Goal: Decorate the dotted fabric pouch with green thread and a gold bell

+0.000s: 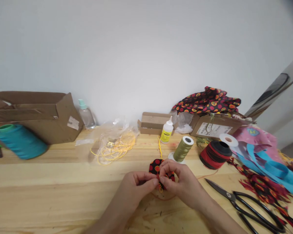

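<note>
A small dark fabric piece [154, 166] with red and yellow flower print lies on the table under my fingertips. A yellow cord [159, 148] extends from its far edge, and a small yellow loop [160, 188] shows at its near edge. My left hand [140, 188] is closed in a pinch over the middle of the fabric. Facing it, my right hand [179, 180] also pinches there. A bit of red thread [158, 176] shows between the fingertips, though its exact hold is partly hidden. Thin reddish thread also curves below the fabric toward the right.
Black-handled scissors [230, 196] lie to the right, near a red-black thread spool [215, 155] and fabric scraps [266, 188]. Behind stand an olive thread spool [183, 149] and a glue bottle [166, 131]. Leftward are bagged yellow cord [117, 148], a teal thread cone [21, 142] and a cardboard box [63, 120].
</note>
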{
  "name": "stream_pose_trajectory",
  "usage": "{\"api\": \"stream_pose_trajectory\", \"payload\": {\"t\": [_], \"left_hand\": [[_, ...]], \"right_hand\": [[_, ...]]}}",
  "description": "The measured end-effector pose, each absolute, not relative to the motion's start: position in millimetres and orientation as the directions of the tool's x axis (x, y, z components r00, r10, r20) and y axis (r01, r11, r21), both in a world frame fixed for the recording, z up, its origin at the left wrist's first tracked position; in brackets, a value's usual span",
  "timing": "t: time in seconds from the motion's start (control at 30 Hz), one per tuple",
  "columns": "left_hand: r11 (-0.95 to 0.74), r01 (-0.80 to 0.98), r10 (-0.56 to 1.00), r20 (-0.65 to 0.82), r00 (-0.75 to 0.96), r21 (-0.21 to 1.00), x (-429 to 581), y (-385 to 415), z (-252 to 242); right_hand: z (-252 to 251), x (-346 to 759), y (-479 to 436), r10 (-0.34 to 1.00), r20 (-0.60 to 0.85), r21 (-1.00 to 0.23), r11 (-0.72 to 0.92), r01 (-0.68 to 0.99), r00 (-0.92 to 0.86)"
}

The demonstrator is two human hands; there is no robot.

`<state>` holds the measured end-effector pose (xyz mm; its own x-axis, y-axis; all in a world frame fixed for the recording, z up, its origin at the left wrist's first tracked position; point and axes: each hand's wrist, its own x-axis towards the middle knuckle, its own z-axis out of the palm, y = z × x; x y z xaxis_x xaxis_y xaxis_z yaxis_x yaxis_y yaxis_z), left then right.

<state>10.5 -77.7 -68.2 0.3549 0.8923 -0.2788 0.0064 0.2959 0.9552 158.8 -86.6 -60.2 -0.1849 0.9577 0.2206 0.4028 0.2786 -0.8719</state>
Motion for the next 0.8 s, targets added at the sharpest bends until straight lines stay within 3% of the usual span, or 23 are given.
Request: {"api": "stream_pose_trajectory", "payload": {"t": [0.37, 0.6, 0.8], "left_hand": [[0.394, -0.042, 0.879, -0.363, 0.308, 0.918, 12.6, -81.7, -64.1], [0.491, -0.221, 0.833, -0.381, 0.400, 0.842, 12.3, -81.1, -71.0], [0.501, -0.257, 0.830, -0.374, 0.415, 0.827, 12.2, -81.6, -72.6]], "right_hand": [[-66.2, 161.5, -86.1, 0.978, 0.051, -0.962, 0.101, 0.252, -0.201], [-62.1, 160.2, -87.2, 0.966, 0.205, -0.914, 0.246, 0.323, -0.155], [-65.4, 157.1, -87.8, 0.956, 0.269, -0.886, 0.295, 0.359, -0.121]]}}
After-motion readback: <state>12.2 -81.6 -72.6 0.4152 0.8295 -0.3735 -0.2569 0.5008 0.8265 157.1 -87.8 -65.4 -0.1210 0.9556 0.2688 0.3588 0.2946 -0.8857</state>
